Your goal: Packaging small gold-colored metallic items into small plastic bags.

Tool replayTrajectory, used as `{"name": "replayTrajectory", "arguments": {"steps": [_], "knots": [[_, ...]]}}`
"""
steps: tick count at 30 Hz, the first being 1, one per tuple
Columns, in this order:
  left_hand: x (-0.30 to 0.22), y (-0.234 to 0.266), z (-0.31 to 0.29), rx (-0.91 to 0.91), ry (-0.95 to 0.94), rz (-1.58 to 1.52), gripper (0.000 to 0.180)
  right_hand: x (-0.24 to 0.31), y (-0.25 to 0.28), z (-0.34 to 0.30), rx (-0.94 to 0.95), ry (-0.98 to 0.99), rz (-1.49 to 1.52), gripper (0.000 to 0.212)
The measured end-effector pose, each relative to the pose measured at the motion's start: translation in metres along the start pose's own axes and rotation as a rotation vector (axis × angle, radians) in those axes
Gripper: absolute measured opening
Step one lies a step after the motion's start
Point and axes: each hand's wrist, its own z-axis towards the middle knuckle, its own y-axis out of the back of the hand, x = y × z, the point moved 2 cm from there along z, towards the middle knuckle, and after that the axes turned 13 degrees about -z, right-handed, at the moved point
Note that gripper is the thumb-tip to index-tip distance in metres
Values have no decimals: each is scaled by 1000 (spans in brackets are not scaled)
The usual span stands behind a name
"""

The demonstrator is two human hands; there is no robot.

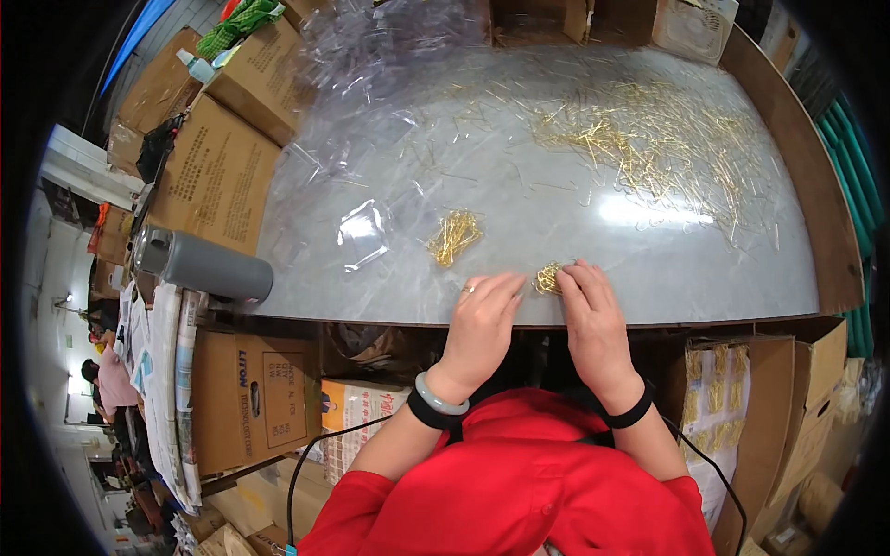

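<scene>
A small bunch of gold wire hooks (pixel 547 278) rests near the front edge of the grey table. My right hand (pixel 595 320) is at this bunch, its fingertips closed against the right side; the thumb is hard to make out. Just left of the bunch is my left hand (pixel 484 313), fingers stretched out close to the tabletop, with a small gap to the hooks. Nothing shows in that hand. Farther up and to the left lies a second, larger bundle of gold hooks (pixel 454 238). A clear plastic bag (pixel 362 233) lies flat beside it.
Loose gold hooks (pixel 667 139) spread over the far right of the table. Clear plastic bags (pixel 371 83) heap at the far left. A grey bottle (pixel 209 266) lies at the left edge by cardboard boxes (pixel 215 171). Below right, an open carton (pixel 769 408) holds bundled hooks.
</scene>
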Motion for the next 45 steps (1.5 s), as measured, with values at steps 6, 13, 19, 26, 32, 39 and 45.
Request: {"name": "replayTrajectory", "arguments": {"steps": [6, 13, 19, 26, 32, 39, 45], "knots": [[-4, 24, -7, -69, 113, 27, 15, 2, 4, 4, 32, 1, 14, 42], [23, 64, -15, -334, 466, -48, 17, 1, 3, 2, -6, 14, 5, 40], [49, 78, 1, -334, 836, -410, 35, 2, 2, 3, -4, 25, -30, 39], [54, 65, 11, -297, 830, -396, 27, 3, 1, 0, -32, 14, -87, 43], [49, 64, -11, -352, 749, -719, 16, -1, 1, -2, 17, -14, -1, 47], [18, 64, -34, -340, 719, -1056, 8, 3, 13, -4, 133, 126, -120, 57], [15, 76, -96, 87, 1038, -1251, 2, 0, 11, -12, 126, 179, -140, 62]]}}
